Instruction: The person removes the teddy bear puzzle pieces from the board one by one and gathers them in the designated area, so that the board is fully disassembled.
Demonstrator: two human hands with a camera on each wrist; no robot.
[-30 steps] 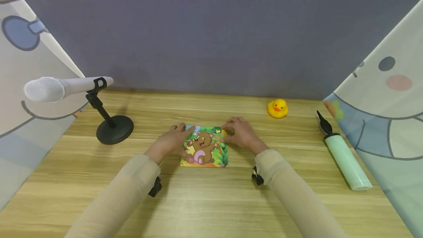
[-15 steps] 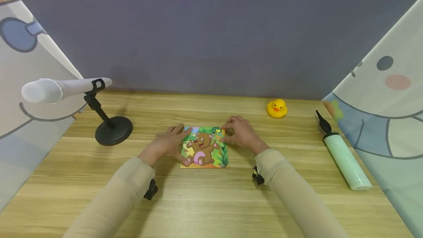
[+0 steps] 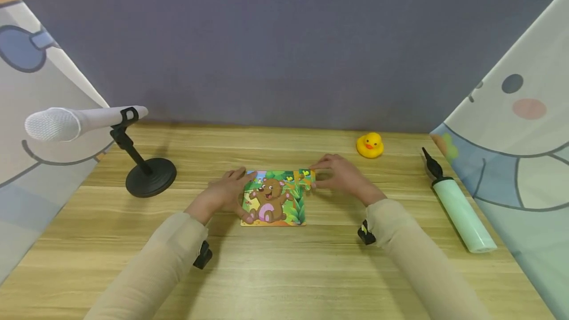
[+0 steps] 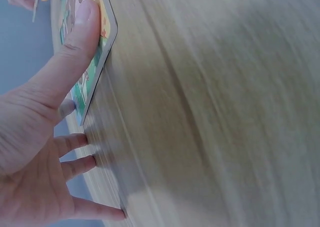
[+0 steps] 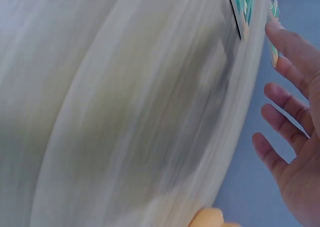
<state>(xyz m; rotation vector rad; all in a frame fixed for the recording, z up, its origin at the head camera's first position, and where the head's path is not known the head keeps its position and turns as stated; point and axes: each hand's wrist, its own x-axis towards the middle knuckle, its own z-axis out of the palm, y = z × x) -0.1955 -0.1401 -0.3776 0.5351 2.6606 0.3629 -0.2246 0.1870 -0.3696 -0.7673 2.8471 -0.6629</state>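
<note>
A puzzle board [image 3: 272, 207] printed with a brown cartoon bear lies on the wooden table. My left hand [image 3: 222, 195] spreads over its left side. In the left wrist view the thumb [image 4: 80, 39] presses on the board near a corner, while the other fingers reach down beside its edge. My right hand [image 3: 344, 177] pinches a small puzzle piece [image 3: 306, 178] between thumb and fingertips at the board's upper right corner. The piece has a yellow figure on green and orange. The right wrist view shows this puzzle piece [image 5: 274, 58] edge-on, raised above the table, with the remaining fingers loosely bent.
A white microphone [image 3: 95, 118] on a black stand [image 3: 151, 178] is at the left. A yellow rubber duck [image 3: 370, 145] sits at the back right. Farther right lies a pale green hand pump [image 3: 463, 215] with a black nozzle. Grey and cartoon-printed panels enclose the table [image 3: 266, 275].
My right hand has moved right, and a puzzle piece now shows in its fingers, lifted from the board's upper right corner. My left hand shifted slightly left, then stayed at the board's left edge.
</note>
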